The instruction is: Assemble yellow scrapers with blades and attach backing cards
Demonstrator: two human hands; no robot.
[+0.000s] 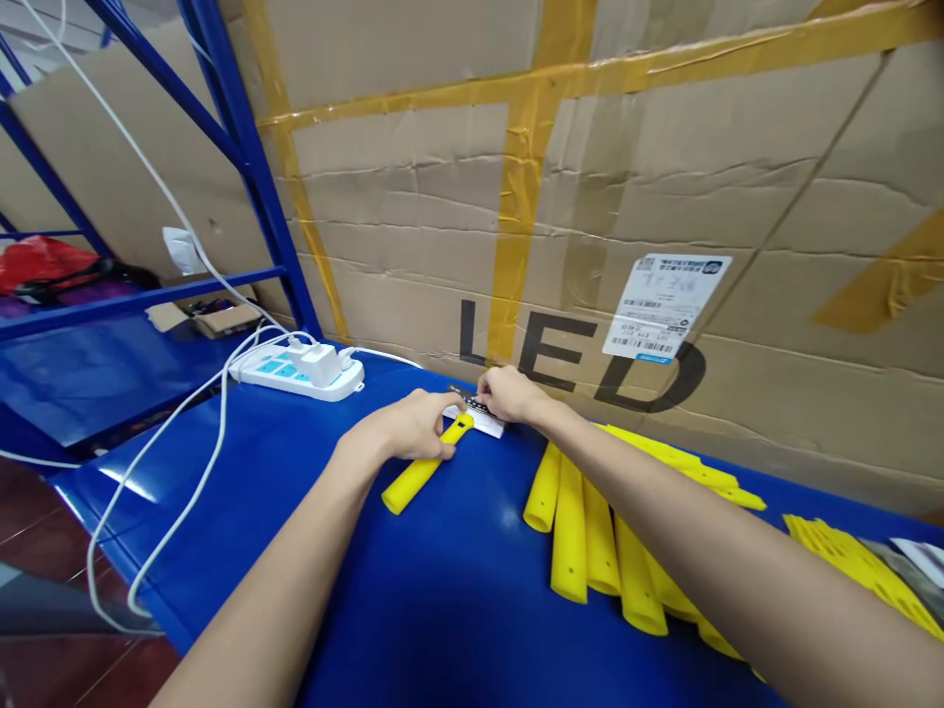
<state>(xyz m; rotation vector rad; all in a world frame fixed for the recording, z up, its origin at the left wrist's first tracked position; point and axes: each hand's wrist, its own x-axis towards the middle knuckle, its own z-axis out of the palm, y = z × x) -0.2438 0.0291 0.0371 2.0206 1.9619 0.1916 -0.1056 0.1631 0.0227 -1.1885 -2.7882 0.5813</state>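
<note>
My left hand (414, 423) is closed around the upper part of a yellow plastic handle (411, 484), which slants over the blue surface with its slotted end up by my fingers. Just beyond that end lies a small flat black-and-white case (483, 421), partly covered by both hands. At the case, my right hand (508, 393) has its fingertips pinched together; whatever is between them is hidden. Under and beside my right forearm, several more yellow handles (569, 536) lie side by side in a row.
A white power strip (295, 370) with a plugged-in adapter sits at the left, its white cables (219, 447) looping over the edge. Behind stands a large taped cardboard box (413, 226). Further yellow pieces (848, 560) lie at the right. Blue shelf posts (269, 197) rise at the left.
</note>
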